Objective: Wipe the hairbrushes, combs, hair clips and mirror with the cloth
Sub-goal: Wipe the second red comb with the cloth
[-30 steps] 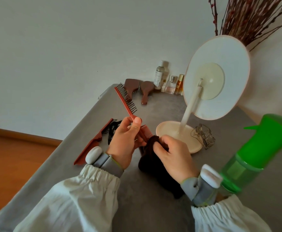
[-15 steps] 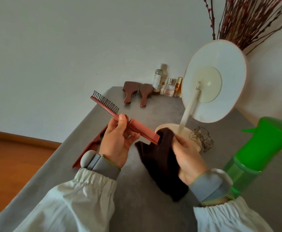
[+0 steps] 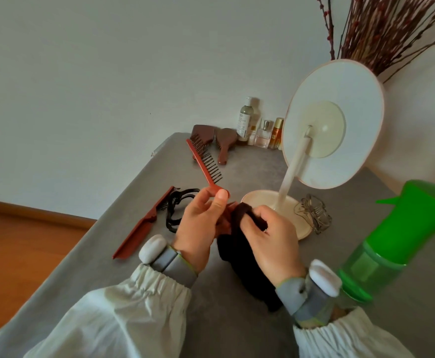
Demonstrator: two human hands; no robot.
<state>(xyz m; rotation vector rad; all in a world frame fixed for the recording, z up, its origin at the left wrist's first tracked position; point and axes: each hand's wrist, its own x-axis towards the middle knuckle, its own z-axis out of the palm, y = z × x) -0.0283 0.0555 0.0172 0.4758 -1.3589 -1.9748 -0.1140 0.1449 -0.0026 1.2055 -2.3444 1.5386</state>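
Grey worktop (image 3: 237,332) below; left hand (image 3: 201,228) pinching comb (image 3: 206,166), right hand (image 3: 273,241) fingers bunching cloth (image 3: 247,264) round handle: squeeze firmly, slide along towards teeth

Plain white wall (image 3: 108,73), wooden floor (image 3: 17,241), grey-covered table (image 3: 224,332).

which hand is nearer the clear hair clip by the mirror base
Right. The right hand, gripping the dark cloth, sits just left of the clear hair clip; the left hand, holding the red comb, is farther left.
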